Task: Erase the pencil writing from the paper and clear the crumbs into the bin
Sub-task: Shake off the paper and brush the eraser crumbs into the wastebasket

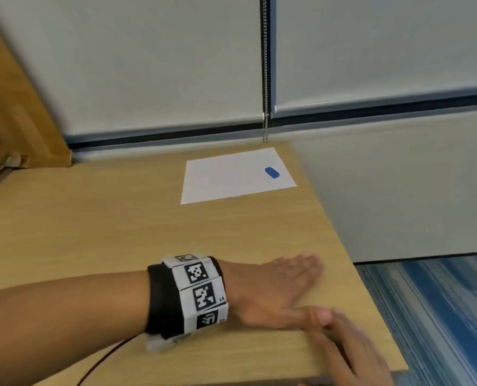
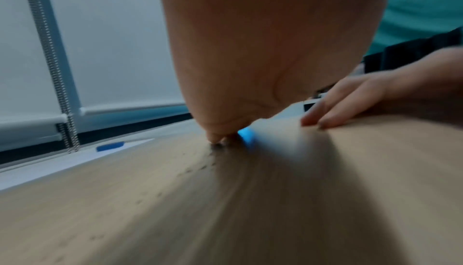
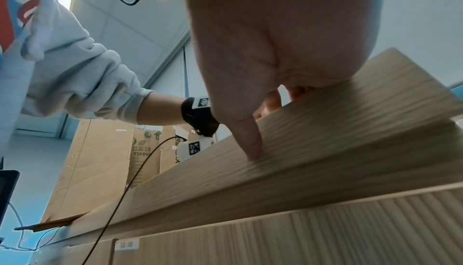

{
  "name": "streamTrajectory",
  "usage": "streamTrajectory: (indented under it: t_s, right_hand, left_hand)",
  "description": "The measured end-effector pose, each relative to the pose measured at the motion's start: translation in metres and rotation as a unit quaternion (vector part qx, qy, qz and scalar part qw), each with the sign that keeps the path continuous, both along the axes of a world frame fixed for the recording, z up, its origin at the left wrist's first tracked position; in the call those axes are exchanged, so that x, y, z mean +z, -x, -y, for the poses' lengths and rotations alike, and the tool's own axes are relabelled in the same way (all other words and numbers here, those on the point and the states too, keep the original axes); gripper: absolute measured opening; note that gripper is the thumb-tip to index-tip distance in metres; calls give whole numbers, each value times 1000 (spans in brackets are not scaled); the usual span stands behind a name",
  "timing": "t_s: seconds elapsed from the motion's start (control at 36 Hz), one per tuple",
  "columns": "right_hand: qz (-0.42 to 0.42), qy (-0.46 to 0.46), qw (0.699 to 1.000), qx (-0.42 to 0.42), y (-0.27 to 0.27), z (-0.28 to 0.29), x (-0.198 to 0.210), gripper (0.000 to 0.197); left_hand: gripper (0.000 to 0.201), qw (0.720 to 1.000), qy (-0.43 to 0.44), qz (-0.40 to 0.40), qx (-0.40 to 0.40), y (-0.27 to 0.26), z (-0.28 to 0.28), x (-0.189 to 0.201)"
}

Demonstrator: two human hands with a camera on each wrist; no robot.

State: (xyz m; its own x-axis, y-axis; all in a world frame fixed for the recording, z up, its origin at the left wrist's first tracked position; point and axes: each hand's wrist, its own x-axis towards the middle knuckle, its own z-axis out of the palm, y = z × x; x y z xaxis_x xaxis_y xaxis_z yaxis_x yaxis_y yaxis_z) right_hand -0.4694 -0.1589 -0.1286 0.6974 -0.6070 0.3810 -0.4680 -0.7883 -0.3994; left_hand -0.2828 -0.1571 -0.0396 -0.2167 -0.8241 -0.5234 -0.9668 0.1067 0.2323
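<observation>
The white paper (image 1: 237, 175) lies at the table's far end with the blue eraser (image 1: 272, 172) on its right part. No writing shows on it from here. My left hand (image 1: 301, 285) lies flat on the wooden table (image 1: 92, 232) near its right edge, fingers straight. In the left wrist view, dark crumbs (image 2: 200, 167) trail across the wood towards the edge of that hand. My right hand (image 1: 351, 349) rests at the table's near edge with fingers straight on top; its thumb (image 3: 250, 146) presses against the edge's front face. It holds nothing. No bin is in view.
Roller blinds with a bead chain (image 1: 265, 79) hang behind the table. Cardboard boxes (image 1: 14, 112) stand at the far left. Blue carpet (image 1: 440, 316) lies beyond the table's right edge. A black cable (image 1: 101, 360) runs from my left wristband.
</observation>
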Motion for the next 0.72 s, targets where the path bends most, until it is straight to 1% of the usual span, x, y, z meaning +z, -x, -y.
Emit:
streamTrajectory:
  t_s: [0.03,0.06,0.08,0.14,0.17,0.19,0.25,0.28,0.31,0.36,0.42,0.47,0.53,0.58,0.61,0.67,0.72]
  right_hand:
    - [7,8,1000,0,0,0,-1,66]
    - [10,23,1000,8,0,1,-2,64]
    - [5,43,999,18,1,3,-4,62]
    - [-13,88,995,35,5,10,-9,60]
    - [-17,101,994,41,6,13,-11,60]
    - [-17,112,993,45,7,15,-11,60]
    - [-15,126,990,54,8,16,-12,59]
    - [-14,132,989,59,8,16,-13,60]
    - [-16,137,989,61,8,16,-13,60]
    - [-30,141,988,57,8,15,-15,61]
    - [-40,141,988,50,8,13,-16,61]
    - [-36,136,989,46,8,11,-18,61]
    - [-29,128,990,43,8,9,-18,61]
    - [-32,123,991,37,10,9,-17,61]
    - [-39,126,991,35,10,9,-16,62]
    - [-52,134,989,37,11,11,-16,64]
    - [-60,136,988,39,11,12,-18,66]
  left_hand:
    - [92,1000,15,-10,-4,0,-8,1]
    - [92,999,35,-14,8,-3,-18,3]
    - [93,998,52,-9,37,-8,-30,4]
    - [96,989,60,27,131,-26,-60,2]
    - [99,980,56,54,184,-39,-78,-1]
    - [103,966,55,82,237,-52,-96,-5]
    - [119,929,58,124,343,-73,-132,-10]
    - [123,910,51,138,389,-80,-147,-11]
    - [123,891,40,147,428,-84,-161,-13]
    - [123,862,8,146,485,-83,-181,-17]
    - [135,850,-13,142,507,-77,-189,-23]
    - [143,849,-16,136,510,-69,-184,-29]
    - [145,855,-10,122,505,-59,-168,-29]
    - [142,867,5,94,489,-48,-143,-26]
    - [137,875,16,79,477,-41,-130,-25]
    - [118,890,22,68,450,-26,-105,-24]
    - [105,913,-1,57,405,-6,-84,-21]
